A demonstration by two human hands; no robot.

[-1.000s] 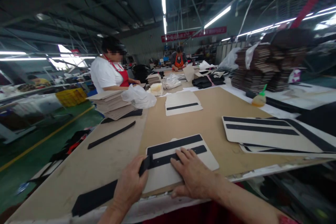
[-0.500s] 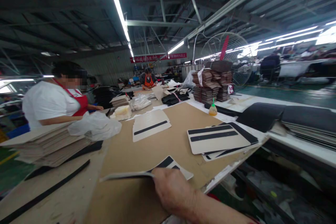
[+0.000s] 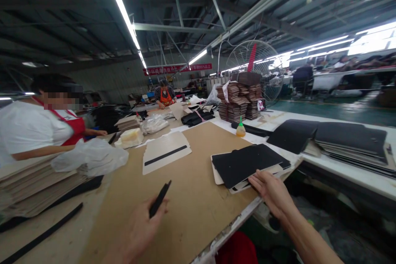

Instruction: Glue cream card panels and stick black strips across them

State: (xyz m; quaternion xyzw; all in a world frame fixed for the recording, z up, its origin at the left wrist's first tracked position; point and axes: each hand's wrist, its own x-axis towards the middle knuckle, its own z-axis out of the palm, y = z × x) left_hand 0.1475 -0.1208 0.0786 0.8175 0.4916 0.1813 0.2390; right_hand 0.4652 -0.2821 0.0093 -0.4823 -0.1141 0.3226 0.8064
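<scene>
My left hand (image 3: 145, 220) is closed round a short bundle of black strips (image 3: 159, 199) above the brown work board. My right hand (image 3: 269, 187) is at the near edge of a black-faced panel (image 3: 247, 163), its thumb at the edge and fingertips beside it, pinching it. This panel lies slanted on a small pile of pale cards (image 3: 217, 176). Further left lies a fanned stack of pale cards (image 3: 167, 148), the front one bearing one black strip.
A glue bottle (image 3: 240, 128) with a green tip stands behind the pile. Black panels (image 3: 349, 138) lie stacked at right. Cardboard sheets (image 3: 40, 185) under a plastic bag (image 3: 93, 156) are at left, near a person in a red apron (image 3: 72, 130). Bundled brown pieces (image 3: 236, 101) rise before a fan.
My right hand has moved right with its panel, which now lies black side up on the pile. My left hand has come into view with black strips. The view has turned slightly.
</scene>
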